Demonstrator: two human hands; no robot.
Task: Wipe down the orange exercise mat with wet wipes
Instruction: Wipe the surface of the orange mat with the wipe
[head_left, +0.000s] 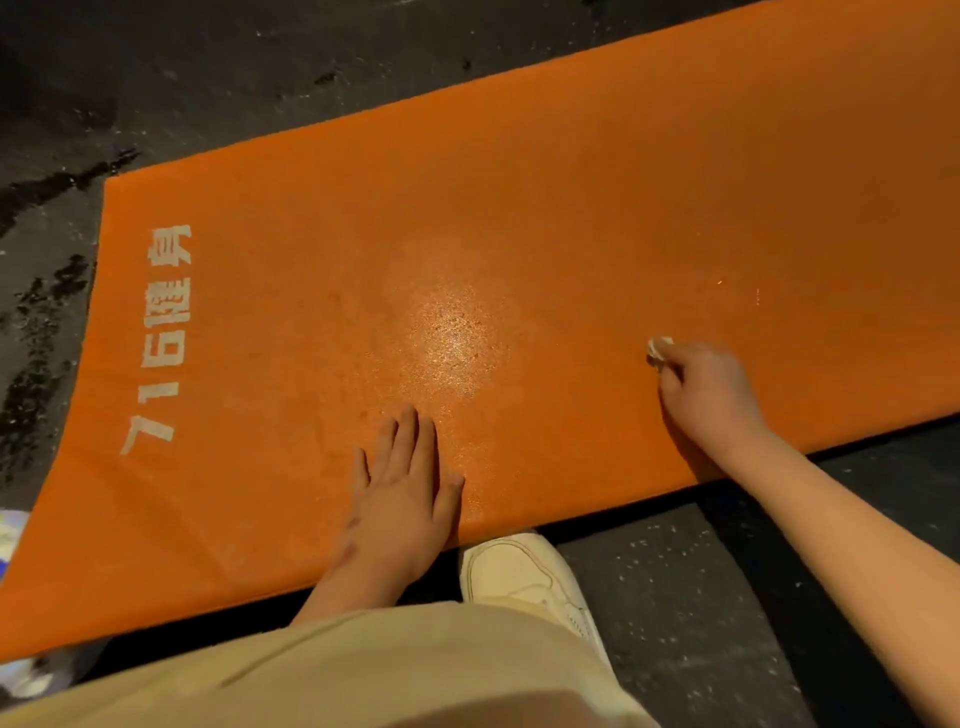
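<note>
Right grip (701, 384) curled round wipe (658, 351); left grip (400, 499) flat on mat (571, 208).

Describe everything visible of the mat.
The mat is orange, flat and rectangular, with a grainy, foam-like surface. It lies unrolled on the dark speckled floor; its right end leaves the frame. Worn whitish lettering runs along the left end. A glossy patch near the middle reflects light, possibly wet. The left hand rests flat on it by the near edge; the right hand holds a white wipe against it. A white shoe sits at its near edge.
</note>
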